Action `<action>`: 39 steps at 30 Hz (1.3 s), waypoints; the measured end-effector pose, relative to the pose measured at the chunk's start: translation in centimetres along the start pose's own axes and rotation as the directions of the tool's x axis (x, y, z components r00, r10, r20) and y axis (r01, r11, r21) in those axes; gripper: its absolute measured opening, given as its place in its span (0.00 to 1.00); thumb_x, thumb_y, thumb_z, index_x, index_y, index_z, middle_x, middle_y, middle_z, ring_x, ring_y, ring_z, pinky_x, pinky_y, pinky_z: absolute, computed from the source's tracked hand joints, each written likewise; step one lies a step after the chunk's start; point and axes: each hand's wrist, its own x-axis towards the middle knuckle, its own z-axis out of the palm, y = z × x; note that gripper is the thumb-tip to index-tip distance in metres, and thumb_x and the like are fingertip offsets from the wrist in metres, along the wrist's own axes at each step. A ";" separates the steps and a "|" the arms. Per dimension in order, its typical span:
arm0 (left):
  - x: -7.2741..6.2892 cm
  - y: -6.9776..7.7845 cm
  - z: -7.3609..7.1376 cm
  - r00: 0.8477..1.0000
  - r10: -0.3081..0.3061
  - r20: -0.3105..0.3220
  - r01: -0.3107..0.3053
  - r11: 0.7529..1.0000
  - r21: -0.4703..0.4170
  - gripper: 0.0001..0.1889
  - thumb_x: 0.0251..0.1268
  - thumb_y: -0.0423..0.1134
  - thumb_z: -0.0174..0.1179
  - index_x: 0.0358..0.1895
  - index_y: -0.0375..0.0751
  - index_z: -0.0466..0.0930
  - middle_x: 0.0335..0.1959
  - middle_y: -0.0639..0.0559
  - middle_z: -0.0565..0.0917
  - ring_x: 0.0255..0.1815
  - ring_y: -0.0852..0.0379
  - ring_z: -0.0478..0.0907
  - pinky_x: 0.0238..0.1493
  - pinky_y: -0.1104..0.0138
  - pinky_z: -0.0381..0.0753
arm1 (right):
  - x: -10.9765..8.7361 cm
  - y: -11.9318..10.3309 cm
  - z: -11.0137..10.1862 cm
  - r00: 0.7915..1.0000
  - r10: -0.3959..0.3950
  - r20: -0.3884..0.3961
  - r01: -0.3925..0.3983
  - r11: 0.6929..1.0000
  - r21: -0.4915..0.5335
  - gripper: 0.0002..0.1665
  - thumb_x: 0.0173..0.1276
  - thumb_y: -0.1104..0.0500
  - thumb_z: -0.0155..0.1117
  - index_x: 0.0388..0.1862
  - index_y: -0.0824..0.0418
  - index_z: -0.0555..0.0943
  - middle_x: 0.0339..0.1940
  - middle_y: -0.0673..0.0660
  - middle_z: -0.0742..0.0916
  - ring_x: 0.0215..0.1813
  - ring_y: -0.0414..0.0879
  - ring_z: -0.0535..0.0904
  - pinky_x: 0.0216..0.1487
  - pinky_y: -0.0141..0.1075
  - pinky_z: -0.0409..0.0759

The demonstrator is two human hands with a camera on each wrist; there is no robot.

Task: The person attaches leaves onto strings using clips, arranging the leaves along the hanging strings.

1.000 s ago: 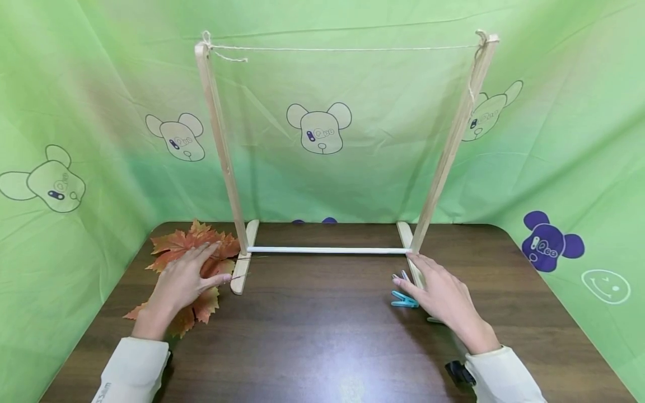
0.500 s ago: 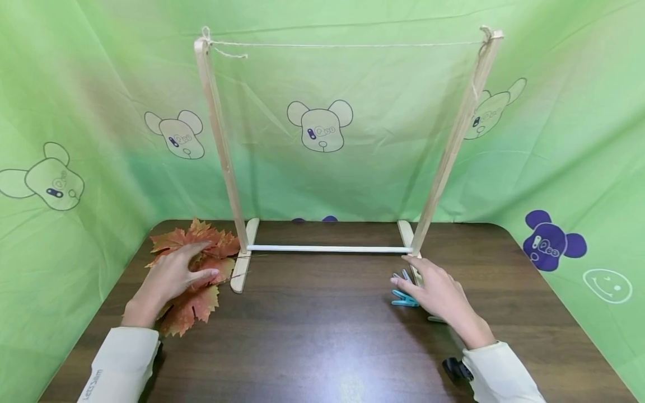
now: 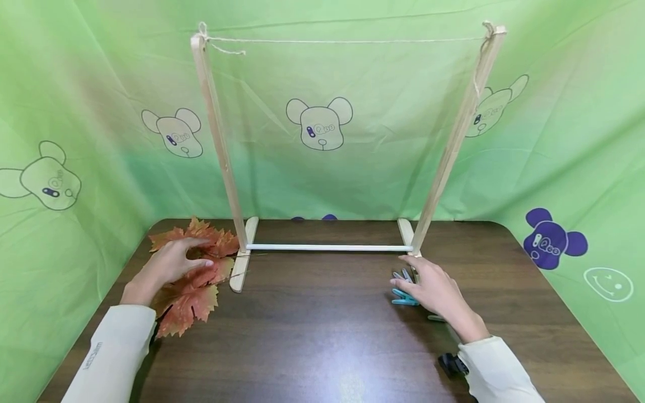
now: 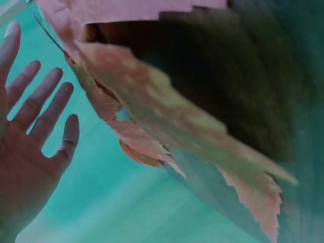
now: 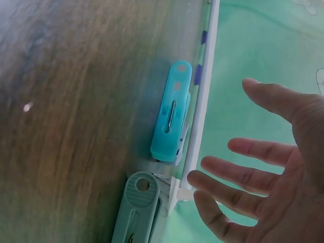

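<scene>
My left hand (image 3: 168, 266) hovers over a pile of orange-red artificial maple leaves (image 3: 188, 310) at the table's left. In the left wrist view its fingers are spread and hold nothing, with the leaf edges (image 4: 152, 96) to one side. At the other end, my right hand (image 3: 440, 291) is held above several clothespins, its fingers apart and relaxed. A bright blue clothespin (image 5: 172, 116) and a grey-green clothespin (image 5: 136, 207) show in the right wrist view. The right hand partly covers the clothespins in the head view.
Between the hands stands a wooden frame with a left post (image 3: 216, 140), a right post (image 3: 456, 137) and flat feet. String (image 3: 342, 41) spans its top, and a white rod (image 3: 327, 247) joins it low down. Green printed cloth (image 3: 322, 184) surrounds the brown table (image 3: 312, 336).
My left hand has drawn back to the left over the leaves, uncovering more of the lower ones. The right hand has barely moved.
</scene>
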 end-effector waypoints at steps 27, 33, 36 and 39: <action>2.7 -1.5 1.2 1.000 -0.016 -0.017 0.012 0.977 -0.212 0.19 0.68 0.28 0.68 0.61 0.29 0.83 0.47 0.38 0.90 0.52 0.38 0.86 0.54 0.48 0.85 | 1.1 0.6 0.9 0.999 -0.014 0.035 0.013 1.000 0.021 0.34 0.65 0.53 0.78 0.67 0.64 0.80 0.59 0.69 0.87 0.60 0.69 0.84 0.51 0.65 0.82; 2.8 -1.5 1.3 0.999 -0.031 0.011 0.032 0.975 -0.220 0.19 0.69 0.27 0.67 0.61 0.27 0.82 0.45 0.38 0.90 0.51 0.40 0.86 0.54 0.48 0.85 | 1.2 0.5 1.0 1.000 -0.017 0.021 0.016 0.999 0.033 0.33 0.64 0.56 0.78 0.66 0.66 0.80 0.59 0.71 0.87 0.58 0.68 0.84 0.52 0.64 0.82; 2.9 -1.5 1.2 0.998 -0.048 0.031 0.054 0.976 -0.213 0.19 0.70 0.27 0.66 0.62 0.27 0.82 0.44 0.40 0.90 0.50 0.41 0.86 0.54 0.49 0.85 | 1.3 0.5 1.1 1.000 -0.018 0.019 0.017 0.999 0.038 0.33 0.64 0.58 0.78 0.65 0.67 0.80 0.56 0.71 0.88 0.56 0.66 0.85 0.51 0.62 0.82; 3.1 -1.5 1.2 0.996 -0.066 0.057 0.076 0.975 -0.209 0.18 0.71 0.25 0.64 0.62 0.28 0.82 0.43 0.41 0.89 0.50 0.42 0.87 0.52 0.52 0.86 | 1.4 0.5 1.1 1.000 -0.026 0.011 0.026 0.999 0.036 0.32 0.64 0.59 0.78 0.64 0.68 0.80 0.54 0.70 0.88 0.53 0.65 0.85 0.50 0.61 0.82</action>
